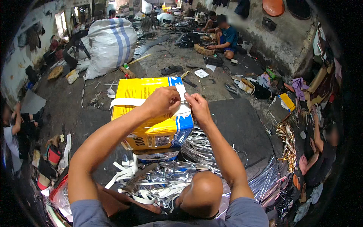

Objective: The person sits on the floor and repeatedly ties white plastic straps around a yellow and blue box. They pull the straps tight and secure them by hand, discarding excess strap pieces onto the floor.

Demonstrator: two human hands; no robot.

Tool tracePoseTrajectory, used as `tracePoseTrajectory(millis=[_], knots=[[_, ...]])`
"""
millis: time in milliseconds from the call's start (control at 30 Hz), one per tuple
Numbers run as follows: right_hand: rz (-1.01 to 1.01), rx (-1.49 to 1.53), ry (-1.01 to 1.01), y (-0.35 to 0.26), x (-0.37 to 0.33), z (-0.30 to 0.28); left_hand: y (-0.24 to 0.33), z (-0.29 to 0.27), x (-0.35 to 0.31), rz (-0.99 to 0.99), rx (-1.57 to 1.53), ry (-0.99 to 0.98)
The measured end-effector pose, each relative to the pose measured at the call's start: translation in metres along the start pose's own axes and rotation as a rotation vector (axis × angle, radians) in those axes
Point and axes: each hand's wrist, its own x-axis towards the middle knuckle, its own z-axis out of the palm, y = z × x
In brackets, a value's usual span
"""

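A yellow and blue cardboard box (151, 85) stands in front of me, raised on another box (157, 156) beneath it. Across its top runs a flat white strap (128, 101), which passes under my left wrist and shows again between my hands. My left hand (163, 101) is closed at the box's right part, its fingers curled in a pinch at the strap. Close beside it, my right hand (198, 108) pinches the strap near the box's right edge, thumb and forefinger together. The exact grip of the left fingertips is partly hidden.
Silver strips (200, 145) and white strips (130, 168) lie heaped around my legs. A dark mat (236, 130) spreads to the right, near gold strips (287, 143). A large white sack (109, 47) stands far left. Several people sit around, one in a blue shirt (230, 36).
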Motion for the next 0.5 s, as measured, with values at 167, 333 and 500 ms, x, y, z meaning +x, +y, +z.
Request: tracePoseTrajectory(millis=[167,333,500], knots=[[-0.106,-0.026,-0.037,0.005,-0.004,-0.001,0.004,0.016,0.002,-0.118,-0.149,0.109],[0.32,0.73,-0.215,0.014,0.004,-0.01,-0.006,0.022,0.011,-0.172,-0.296,0.129],[0.509,0.785,-0.134,0.007,-0.001,-0.01,-0.003,0.024,0.013,-0.155,-0.265,0.148]])
